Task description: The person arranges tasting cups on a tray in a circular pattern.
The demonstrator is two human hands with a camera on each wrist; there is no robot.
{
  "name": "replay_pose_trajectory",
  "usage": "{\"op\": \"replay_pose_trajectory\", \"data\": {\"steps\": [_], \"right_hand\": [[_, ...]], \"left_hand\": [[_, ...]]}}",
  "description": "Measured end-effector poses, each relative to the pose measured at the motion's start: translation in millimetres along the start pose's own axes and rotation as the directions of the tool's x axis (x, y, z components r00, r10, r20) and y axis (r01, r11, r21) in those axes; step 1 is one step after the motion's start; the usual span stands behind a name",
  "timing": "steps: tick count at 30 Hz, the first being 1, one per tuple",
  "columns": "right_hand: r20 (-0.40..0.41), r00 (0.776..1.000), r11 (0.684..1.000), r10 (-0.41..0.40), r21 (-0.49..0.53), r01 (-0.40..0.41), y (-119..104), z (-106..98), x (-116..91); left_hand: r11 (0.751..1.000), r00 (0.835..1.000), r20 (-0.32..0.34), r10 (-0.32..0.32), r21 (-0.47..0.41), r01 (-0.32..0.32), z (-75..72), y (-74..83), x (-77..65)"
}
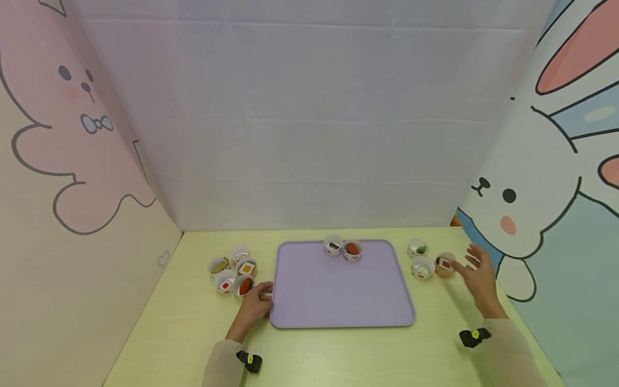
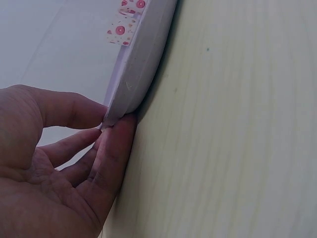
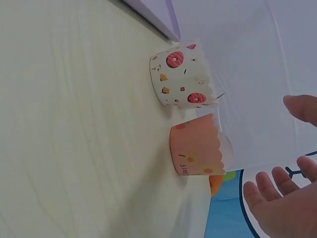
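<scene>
At the left edge of the lilac tray [image 1: 340, 293], my left hand [image 1: 254, 306] pinches the rim; the left wrist view has the thumb above the rim [image 2: 130, 84] and fingers against its underside. My right hand [image 1: 479, 279] hovers with fingers spread by an orange paper baking cup [image 1: 445, 273] on the right of the table. In the right wrist view, space shows between these fingers and the orange cup [image 3: 195, 148]. A white patterned paper cup [image 3: 179, 77] stands beside it. Inside the orange cup is a small red-and-white piece.
Two white cups [image 1: 333, 245] holding small pieces stand at the tray's far edge. Several more cups [image 1: 225, 281] cluster left of the tray. Behind the orange cup stand two white cups [image 1: 417, 248]. A white back wall [image 1: 309, 134] and printed side walls enclose the table.
</scene>
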State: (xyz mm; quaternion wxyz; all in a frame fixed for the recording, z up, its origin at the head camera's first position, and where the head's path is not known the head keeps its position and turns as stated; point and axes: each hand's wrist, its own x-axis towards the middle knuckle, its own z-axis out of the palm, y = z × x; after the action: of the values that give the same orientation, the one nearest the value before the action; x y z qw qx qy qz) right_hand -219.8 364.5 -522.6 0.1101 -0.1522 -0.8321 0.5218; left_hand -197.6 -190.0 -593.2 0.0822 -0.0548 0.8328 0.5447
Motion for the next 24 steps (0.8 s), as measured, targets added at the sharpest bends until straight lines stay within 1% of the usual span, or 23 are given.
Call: {"op": "replay_pose_trajectory", "data": {"steps": [5, 11, 17, 19, 24], "right_hand": [[0.081, 0.997, 1.0, -0.016, -0.009, 0.016, 13, 0, 4], [0.151, 0.989, 1.0, -0.009, -0.019, 0.012, 26, 4, 9], [0.246, 0.969, 0.999, 0.024, -0.04, -0.015, 34, 8, 12], [0.259, 0.965, 0.998, 0.035, -0.054, -0.022, 35, 10, 14], [0.242, 0.968, 0.994, 0.059, -0.105, -0.034, 39, 14, 19]], "left_hand": [[1.0, 1.0, 0.002, -0.003, -0.002, 0.003, 0.0, 0.0, 0.3], [1.0, 1.0, 0.006, -0.012, -0.005, 0.012, -0.4, 0.2, 0.7], [1.0, 1.0, 0.004, -0.013, -0.003, 0.013, 0.0, -0.2, 2.3], [1.0, 1.0, 0.004, -0.01, -0.002, 0.01, -0.3, -0.3, 2.1], [1.0, 1.0, 0.005, -0.008, -0.009, 0.008, -0.6, 0.2, 0.9]]}}
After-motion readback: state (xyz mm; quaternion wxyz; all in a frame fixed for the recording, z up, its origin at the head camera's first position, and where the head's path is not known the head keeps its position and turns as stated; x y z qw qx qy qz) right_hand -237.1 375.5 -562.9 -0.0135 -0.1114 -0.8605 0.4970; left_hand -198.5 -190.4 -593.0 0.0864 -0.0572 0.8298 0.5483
